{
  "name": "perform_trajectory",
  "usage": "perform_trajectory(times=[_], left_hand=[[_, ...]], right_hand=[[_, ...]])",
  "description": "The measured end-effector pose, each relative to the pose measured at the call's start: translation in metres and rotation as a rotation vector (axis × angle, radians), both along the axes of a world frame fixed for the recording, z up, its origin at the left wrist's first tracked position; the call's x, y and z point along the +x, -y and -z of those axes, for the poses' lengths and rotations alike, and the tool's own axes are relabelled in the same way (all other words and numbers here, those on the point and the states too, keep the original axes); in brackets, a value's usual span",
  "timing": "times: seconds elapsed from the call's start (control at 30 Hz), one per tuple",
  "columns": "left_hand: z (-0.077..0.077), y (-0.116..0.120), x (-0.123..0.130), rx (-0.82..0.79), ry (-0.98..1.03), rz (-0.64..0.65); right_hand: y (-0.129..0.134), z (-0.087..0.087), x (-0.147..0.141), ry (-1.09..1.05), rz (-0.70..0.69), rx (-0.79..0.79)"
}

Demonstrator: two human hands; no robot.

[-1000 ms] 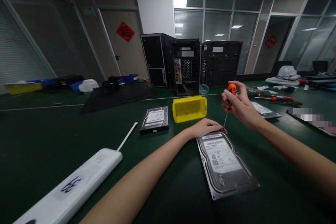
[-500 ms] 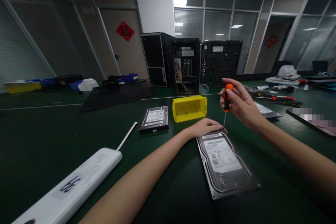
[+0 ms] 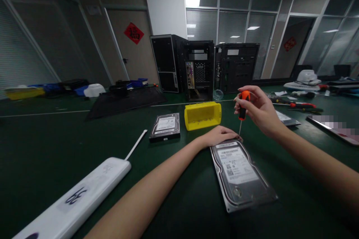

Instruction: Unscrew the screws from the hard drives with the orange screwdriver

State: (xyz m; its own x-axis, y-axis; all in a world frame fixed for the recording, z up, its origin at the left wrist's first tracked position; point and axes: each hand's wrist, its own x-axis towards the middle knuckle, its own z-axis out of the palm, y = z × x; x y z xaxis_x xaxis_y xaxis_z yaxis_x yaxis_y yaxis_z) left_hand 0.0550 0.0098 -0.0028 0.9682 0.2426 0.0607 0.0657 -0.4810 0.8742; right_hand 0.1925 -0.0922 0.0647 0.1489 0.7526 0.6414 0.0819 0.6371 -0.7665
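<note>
Gripping an orange-and-black screwdriver (image 3: pixel 242 109), the right hand (image 3: pixel 260 111) points it down at the far end of a hard drive (image 3: pixel 242 170), where the left hand (image 3: pixel 219 136) rests, grip unclear.

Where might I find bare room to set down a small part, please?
Bare table lies left of the long white case and between it and the left arm. It looks crowded around the screwdriver and yellow bin.
</note>
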Motion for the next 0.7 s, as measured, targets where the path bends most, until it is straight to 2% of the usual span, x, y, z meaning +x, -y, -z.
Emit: perform_trajectory(times=[0.13,0.43,0.53,0.7], left_hand=[[0.0001,-0.0003,-0.0004,0.002,0.01,0.008],[-0.0014,0.0003,-0.001,-0.01,-0.002,0.009],[-0.0023,0.0011,-0.0015,-0.014,-0.01,0.003],[-0.0026,0.0017,-0.001,-0.025,-0.011,0.008]], right_hand=[[-0.0009,-0.0007,0.0002,0.029,0.057,0.011],[-0.0018,-0.0005,-0.0026,0.07,0.076,0.009],[-0.0029,0.0005,-0.0041,0.04,0.041,-0.002],[-0.0022,-0.001,-0.0048,-0.096,-0.118,-0.067]])
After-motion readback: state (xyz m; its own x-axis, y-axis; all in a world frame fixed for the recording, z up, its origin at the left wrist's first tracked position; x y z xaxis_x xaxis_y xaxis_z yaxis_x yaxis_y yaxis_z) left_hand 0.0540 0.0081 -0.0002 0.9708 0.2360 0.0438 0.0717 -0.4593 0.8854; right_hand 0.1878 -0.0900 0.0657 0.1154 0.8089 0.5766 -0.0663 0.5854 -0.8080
